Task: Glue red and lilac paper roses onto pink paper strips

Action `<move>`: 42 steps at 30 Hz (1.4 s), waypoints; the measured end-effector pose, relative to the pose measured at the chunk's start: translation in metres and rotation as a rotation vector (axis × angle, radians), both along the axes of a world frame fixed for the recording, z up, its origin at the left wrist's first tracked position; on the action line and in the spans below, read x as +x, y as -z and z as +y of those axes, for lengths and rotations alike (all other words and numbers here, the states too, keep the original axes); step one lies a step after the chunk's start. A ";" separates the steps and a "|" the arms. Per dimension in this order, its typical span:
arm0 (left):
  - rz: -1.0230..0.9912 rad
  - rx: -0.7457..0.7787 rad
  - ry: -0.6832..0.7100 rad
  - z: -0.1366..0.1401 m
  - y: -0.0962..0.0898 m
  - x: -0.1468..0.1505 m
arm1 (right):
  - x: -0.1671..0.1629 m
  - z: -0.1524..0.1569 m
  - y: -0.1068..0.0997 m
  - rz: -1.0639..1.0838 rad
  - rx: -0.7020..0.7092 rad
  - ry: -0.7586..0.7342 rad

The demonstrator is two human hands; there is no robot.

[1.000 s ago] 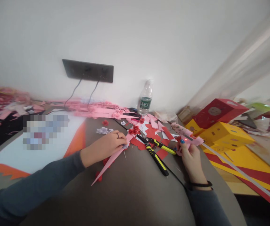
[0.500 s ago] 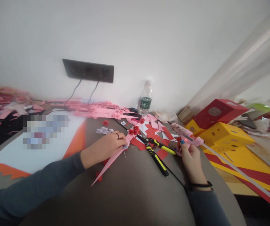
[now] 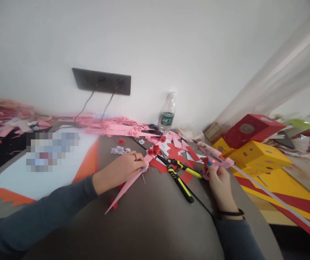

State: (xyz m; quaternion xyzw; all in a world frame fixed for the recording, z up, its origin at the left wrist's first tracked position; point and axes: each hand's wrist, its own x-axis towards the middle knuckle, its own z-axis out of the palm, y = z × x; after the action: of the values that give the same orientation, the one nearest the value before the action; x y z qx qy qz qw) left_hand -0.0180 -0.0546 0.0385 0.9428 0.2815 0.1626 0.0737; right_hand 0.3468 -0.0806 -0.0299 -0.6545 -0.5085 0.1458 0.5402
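My left hand (image 3: 126,167) has its fingers closed on a small whitish paper flower (image 3: 144,168), mostly hidden under the fingertips, against a long pointed pink paper piece (image 3: 126,191). Red paper flowers (image 3: 154,150) sit at that piece's far end. In my right hand (image 3: 219,184) is a pink hot glue gun (image 3: 211,155), its red light lit and a long glue stick (image 3: 268,193) sticking out of the back. Yellow-and-black pliers (image 3: 179,180) lie between my hands, jaws toward the red flowers. Loose white paper flowers (image 3: 117,150) rest just beyond my left hand.
A water bottle (image 3: 167,113) stands by the wall. Red paper scraps (image 3: 175,154) surround the pliers' jaws. White sheets (image 3: 62,180) over orange paper lie left; yellow (image 3: 263,157) and red boxes (image 3: 252,129) stand right. Cords run from a wall socket (image 3: 102,82). A black cable crosses near my right hand.
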 end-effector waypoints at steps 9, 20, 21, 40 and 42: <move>0.004 0.118 -0.024 -0.002 0.001 0.000 | -0.003 -0.002 -0.004 -0.025 -0.006 -0.016; 0.038 0.126 -0.031 -0.002 0.004 0.000 | -0.003 -0.002 -0.003 -0.011 -0.006 -0.033; 0.032 0.119 -0.032 -0.002 0.004 0.000 | -0.003 -0.002 -0.003 -0.012 -0.002 -0.030; 0.012 0.236 -0.014 -0.006 0.003 -0.001 | -0.095 -0.055 -0.049 -0.021 -0.379 -0.552; 0.024 0.265 -0.021 -0.007 0.004 -0.001 | -0.102 -0.056 -0.045 -0.034 -0.411 -0.564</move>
State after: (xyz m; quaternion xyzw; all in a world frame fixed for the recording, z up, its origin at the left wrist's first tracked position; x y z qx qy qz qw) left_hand -0.0188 -0.0619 0.0342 0.9431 0.2684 0.1880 -0.0566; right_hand 0.2452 -0.1368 0.0155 -0.5857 -0.6381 0.3778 0.3273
